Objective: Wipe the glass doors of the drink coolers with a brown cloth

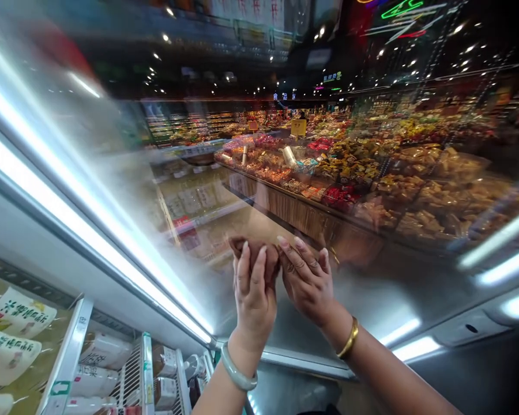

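Note:
My left hand [254,300] presses a brown cloth [270,259] against a large, shiny glass surface [242,282], with two fingers lying over the front of the cloth. A pale green bangle [237,369] circles that wrist. Just to its right, my right hand [308,283] has its fingers stretched out and laid towards the glass, close beside the cloth's right edge. Whether its fingertips touch the cloth is hard to make out. The right wrist wears a gold bangle [350,339].
Bright light tubes [90,213] run along the left edge. Below them, wire-divided shelves [125,374] hold bottles [95,380] with white labels. Long counters piled with wrapped goods [337,161] and a yellow price sign [298,127] appear in the glass, with reflections and blur.

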`<state>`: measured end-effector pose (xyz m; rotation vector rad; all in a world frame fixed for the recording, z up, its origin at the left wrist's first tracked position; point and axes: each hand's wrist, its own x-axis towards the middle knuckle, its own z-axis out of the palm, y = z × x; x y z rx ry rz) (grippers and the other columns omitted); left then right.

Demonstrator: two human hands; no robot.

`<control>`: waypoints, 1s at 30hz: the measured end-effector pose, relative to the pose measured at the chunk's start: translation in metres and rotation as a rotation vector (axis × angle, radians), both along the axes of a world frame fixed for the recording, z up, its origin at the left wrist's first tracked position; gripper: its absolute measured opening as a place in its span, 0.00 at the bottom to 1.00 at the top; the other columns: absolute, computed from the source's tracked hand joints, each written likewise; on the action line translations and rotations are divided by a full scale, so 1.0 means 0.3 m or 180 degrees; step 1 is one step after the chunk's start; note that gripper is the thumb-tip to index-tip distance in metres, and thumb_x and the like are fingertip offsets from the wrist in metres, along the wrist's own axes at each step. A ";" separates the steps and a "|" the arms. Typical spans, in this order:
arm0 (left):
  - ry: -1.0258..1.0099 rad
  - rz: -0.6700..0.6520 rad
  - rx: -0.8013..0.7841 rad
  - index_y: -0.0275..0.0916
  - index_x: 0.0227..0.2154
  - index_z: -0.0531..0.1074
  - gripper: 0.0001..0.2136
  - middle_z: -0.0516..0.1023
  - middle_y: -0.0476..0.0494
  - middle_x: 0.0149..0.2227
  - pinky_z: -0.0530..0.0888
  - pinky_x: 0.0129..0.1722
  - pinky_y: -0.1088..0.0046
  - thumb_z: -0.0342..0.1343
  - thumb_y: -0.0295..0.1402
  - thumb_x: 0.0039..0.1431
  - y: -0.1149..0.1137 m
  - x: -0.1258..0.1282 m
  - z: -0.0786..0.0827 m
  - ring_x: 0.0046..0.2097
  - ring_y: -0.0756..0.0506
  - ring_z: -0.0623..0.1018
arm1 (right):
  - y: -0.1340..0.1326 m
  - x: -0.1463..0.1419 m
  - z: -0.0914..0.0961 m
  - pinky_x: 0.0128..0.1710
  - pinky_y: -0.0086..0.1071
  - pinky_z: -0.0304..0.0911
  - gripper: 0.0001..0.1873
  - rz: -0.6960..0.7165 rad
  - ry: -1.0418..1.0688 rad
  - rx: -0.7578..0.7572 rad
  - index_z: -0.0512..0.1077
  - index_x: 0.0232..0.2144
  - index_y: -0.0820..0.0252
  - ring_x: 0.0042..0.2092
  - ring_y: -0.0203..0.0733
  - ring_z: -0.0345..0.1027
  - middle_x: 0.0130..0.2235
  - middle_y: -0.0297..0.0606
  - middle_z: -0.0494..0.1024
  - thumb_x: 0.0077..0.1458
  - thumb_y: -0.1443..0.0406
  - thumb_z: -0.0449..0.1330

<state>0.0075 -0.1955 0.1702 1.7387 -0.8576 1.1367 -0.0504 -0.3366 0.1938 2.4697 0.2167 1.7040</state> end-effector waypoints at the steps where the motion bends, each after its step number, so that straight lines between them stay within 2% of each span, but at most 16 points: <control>1: -0.0068 -0.0033 0.0047 0.46 0.74 0.53 0.37 0.57 0.32 0.74 0.61 0.74 0.56 0.59 0.23 0.67 -0.012 -0.010 -0.024 0.76 0.38 0.56 | -0.002 -0.002 -0.007 0.80 0.41 0.24 0.26 0.0006 0.0022 0.0019 0.71 0.64 0.52 0.76 0.36 0.50 0.65 0.33 0.74 0.66 0.70 0.56; 3: -0.0183 -0.0057 0.0117 0.46 0.74 0.53 0.37 0.57 0.32 0.74 0.63 0.73 0.56 0.60 0.24 0.67 -0.023 -0.017 -0.062 0.76 0.37 0.56 | -0.007 -0.009 -0.013 0.80 0.41 0.24 0.26 0.0005 0.0087 0.0063 0.70 0.65 0.51 0.74 0.36 0.54 0.65 0.33 0.73 0.67 0.69 0.54; 5: -0.0214 -0.0027 0.0111 0.47 0.74 0.55 0.36 0.56 0.34 0.75 0.63 0.73 0.56 0.59 0.23 0.67 -0.015 -0.007 -0.071 0.76 0.38 0.56 | -0.014 -0.020 -0.011 0.80 0.39 0.24 0.27 -0.0026 0.0118 0.0062 0.69 0.66 0.50 0.73 0.36 0.57 0.65 0.32 0.74 0.67 0.69 0.55; 8: -0.0028 -0.0031 -0.0041 0.50 0.73 0.57 0.35 0.54 0.37 0.76 0.60 0.74 0.57 0.58 0.21 0.67 0.007 0.014 -0.038 0.76 0.40 0.56 | -0.025 -0.039 -0.004 0.80 0.38 0.25 0.29 -0.0066 0.0050 0.0046 0.67 0.67 0.51 0.72 0.34 0.59 0.63 0.32 0.76 0.66 0.70 0.57; 11: 0.0169 -0.0041 -0.0222 0.49 0.73 0.56 0.35 0.53 0.36 0.76 0.59 0.75 0.59 0.58 0.21 0.67 -0.006 0.003 -0.020 0.76 0.40 0.57 | -0.028 -0.049 -0.004 0.80 0.37 0.26 0.28 -0.0059 0.0049 0.0085 0.68 0.67 0.55 0.72 0.34 0.58 0.63 0.34 0.76 0.66 0.70 0.56; 15: -0.0151 -0.0084 -0.0027 0.46 0.74 0.53 0.38 0.56 0.31 0.74 0.60 0.74 0.56 0.61 0.24 0.66 -0.072 -0.050 -0.080 0.76 0.38 0.57 | -0.028 -0.056 -0.017 0.79 0.36 0.28 0.27 -0.0079 0.0022 0.0189 0.69 0.65 0.57 0.72 0.34 0.58 0.61 0.35 0.78 0.67 0.70 0.53; 18: -0.0309 -0.0110 0.0168 0.43 0.75 0.52 0.40 0.57 0.28 0.74 0.62 0.74 0.53 0.63 0.24 0.64 -0.095 -0.066 -0.117 0.76 0.36 0.55 | -0.048 -0.076 -0.031 0.79 0.38 0.28 0.27 -0.0159 0.0028 0.0184 0.69 0.66 0.56 0.73 0.35 0.57 0.60 0.36 0.79 0.67 0.69 0.52; 20: -0.0397 -0.0160 0.0226 0.45 0.74 0.54 0.40 0.56 0.31 0.74 0.62 0.74 0.52 0.63 0.22 0.63 -0.091 -0.057 -0.101 0.77 0.34 0.54 | -0.070 -0.095 -0.038 0.80 0.39 0.26 0.27 -0.0262 0.0008 0.0138 0.70 0.65 0.53 0.74 0.35 0.56 0.60 0.35 0.80 0.66 0.69 0.54; 23: -0.0435 -0.0271 0.0159 0.47 0.74 0.54 0.39 0.55 0.33 0.75 0.62 0.74 0.51 0.62 0.20 0.64 -0.093 -0.038 -0.031 0.77 0.33 0.53 | -0.098 -0.122 -0.040 0.80 0.39 0.27 0.26 -0.0451 -0.0116 0.0068 0.72 0.63 0.50 0.74 0.34 0.54 0.59 0.33 0.80 0.65 0.70 0.58; 26: -0.0472 -0.0154 0.0098 0.47 0.74 0.54 0.39 0.56 0.32 0.74 0.61 0.74 0.51 0.62 0.21 0.64 -0.129 -0.045 0.030 0.77 0.34 0.55 | -0.115 -0.136 -0.032 0.80 0.39 0.29 0.25 -0.0529 -0.0191 0.0059 0.73 0.61 0.51 0.75 0.34 0.53 0.60 0.34 0.79 0.64 0.70 0.59; 28: -0.0510 0.0002 0.0148 0.46 0.74 0.54 0.40 0.57 0.32 0.74 0.60 0.75 0.53 0.64 0.22 0.63 -0.162 -0.066 0.036 0.76 0.35 0.56 | -0.123 -0.138 -0.024 0.80 0.39 0.29 0.23 -0.0508 -0.0237 0.0109 0.75 0.59 0.53 0.75 0.35 0.51 0.61 0.36 0.79 0.63 0.71 0.59; 30: -0.0471 0.0095 0.0179 0.45 0.74 0.53 0.41 0.58 0.31 0.73 0.60 0.75 0.56 0.65 0.22 0.63 -0.191 -0.093 0.009 0.76 0.36 0.57 | -0.131 -0.137 -0.020 0.80 0.39 0.29 0.21 -0.0468 -0.0271 0.0102 0.76 0.57 0.55 0.76 0.34 0.49 0.60 0.37 0.79 0.63 0.72 0.58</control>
